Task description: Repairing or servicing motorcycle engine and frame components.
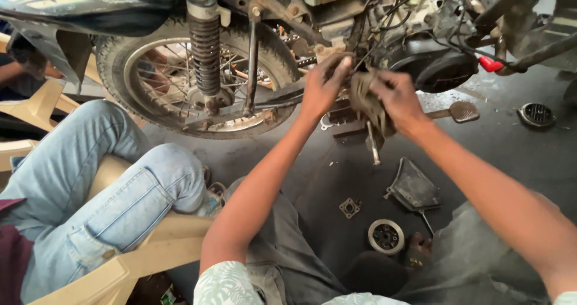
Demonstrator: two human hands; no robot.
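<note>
- nearest on the floor: a round metal disc, a small square plate and a dark flat cover, all lying between the person's knees
- right hand has its fingers curled tight around a dirty rag, with a metal tool poking down out of it
- left hand sits just beside it, fingertips pinching at the motorcycle frame near the engine
- rear wheel and shock spring further left
- someone in jeans on a plastic chair, left edge

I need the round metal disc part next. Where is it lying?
The round disc part lies on the floor in the head view, low and right of centre, beside the small square plate, below the dark cover.
</note>
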